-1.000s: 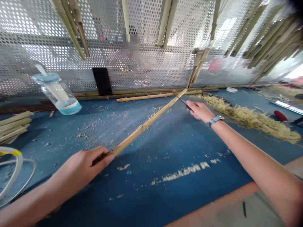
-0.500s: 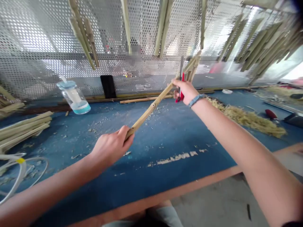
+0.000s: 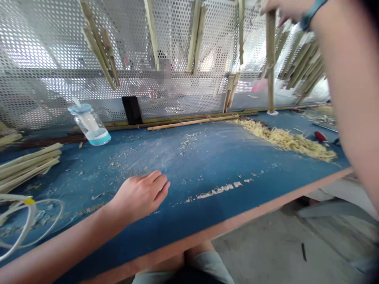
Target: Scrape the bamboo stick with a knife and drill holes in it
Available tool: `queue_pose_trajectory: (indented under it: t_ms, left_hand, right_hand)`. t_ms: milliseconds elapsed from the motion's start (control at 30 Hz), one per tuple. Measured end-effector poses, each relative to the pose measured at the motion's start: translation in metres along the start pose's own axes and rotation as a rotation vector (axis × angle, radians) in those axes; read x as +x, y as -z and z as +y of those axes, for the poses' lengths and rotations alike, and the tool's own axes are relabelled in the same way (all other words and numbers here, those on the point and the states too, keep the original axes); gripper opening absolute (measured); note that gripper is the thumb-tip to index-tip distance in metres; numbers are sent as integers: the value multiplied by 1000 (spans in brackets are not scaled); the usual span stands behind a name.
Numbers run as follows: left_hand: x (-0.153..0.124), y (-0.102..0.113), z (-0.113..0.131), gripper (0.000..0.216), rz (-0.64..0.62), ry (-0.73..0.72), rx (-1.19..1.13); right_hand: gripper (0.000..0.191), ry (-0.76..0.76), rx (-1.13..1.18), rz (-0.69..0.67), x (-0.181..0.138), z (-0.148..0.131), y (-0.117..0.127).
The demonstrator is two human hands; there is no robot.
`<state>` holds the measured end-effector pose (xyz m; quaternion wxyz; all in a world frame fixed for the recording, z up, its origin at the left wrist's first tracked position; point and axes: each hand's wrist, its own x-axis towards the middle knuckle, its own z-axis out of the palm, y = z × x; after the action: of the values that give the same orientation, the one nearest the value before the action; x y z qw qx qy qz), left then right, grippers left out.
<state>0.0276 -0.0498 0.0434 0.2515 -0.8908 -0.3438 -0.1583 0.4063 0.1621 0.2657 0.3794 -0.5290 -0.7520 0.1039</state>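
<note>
Near the middle of the blue tabletop (image 3: 177,165) hovers or rests my left hand (image 3: 142,195), its fingers curled together with nothing showing in them. My right hand (image 3: 288,8) is raised at the top right, partly cut off by the frame edge. It grips the upper end of a bamboo stick (image 3: 270,63), which hangs upright, its lower end over a small white ring (image 3: 272,113) on the table. A bit of red shows by the right palm; the tool there is mostly hidden.
Bamboo strips (image 3: 194,39) hang along the perforated metal screen (image 3: 174,23). A lidded jar (image 3: 93,128) and a black phone (image 3: 132,110) stand at the back. Split bamboo (image 3: 29,159) and a white tube loop (image 3: 31,221) lie left; shavings (image 3: 287,142) lie right.
My left hand has let go of the bamboo stick. My right hand has lifted up and to the right, and the stick has swung from slanting across the table to upright.
</note>
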Motion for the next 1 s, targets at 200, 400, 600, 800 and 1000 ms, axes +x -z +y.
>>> queue_pose_trajectory:
  t_ms: [200,400,600,800,1000]
  left_hand:
    - [-9,31,-3,43,100,-72,43]
    - [-27,49,-11,42,61,-128,152]
    - [-41,20,-41,53,-342,366,96]
    - [-54,-11,-61,37,-538,415,-86]
    - [-51,-8,-57,38,-609,490,-356]
  right_hand:
    - [17,94,-368,-163,-14,9,-65]
    - [49,385,-675,-391,-66,29,-169]
    - [55,708,-880,-488,-99,11,-209]
    - [54,666,-889,-594,-113,2,-215]
    - [21,471,-785,-650,-150,-10,-186]
